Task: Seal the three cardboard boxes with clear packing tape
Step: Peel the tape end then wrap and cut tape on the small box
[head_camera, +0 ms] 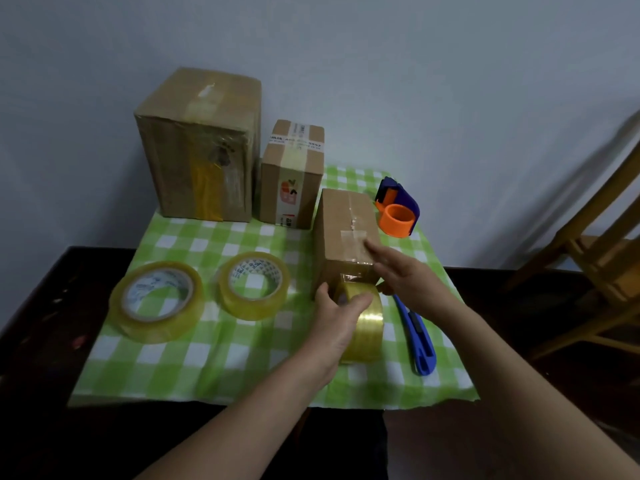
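The left hand (337, 317) grips a tape roll (369, 323) stood on edge against the near face of the small box (343, 220), at two o'clock on the checked cloth (214, 362). The right hand (405, 275), fingers straight, presses the tape strip (353, 237) on the box's top. The large box (197, 143) and printed box (292, 174) stand at eleven and twelve; a blue knife (417, 334) lies at four.

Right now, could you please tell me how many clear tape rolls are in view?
3. The far-left roll and the middle roll lie flat on the checked cloth; the third roll stands on edge before the near box, gripped by the left hand.
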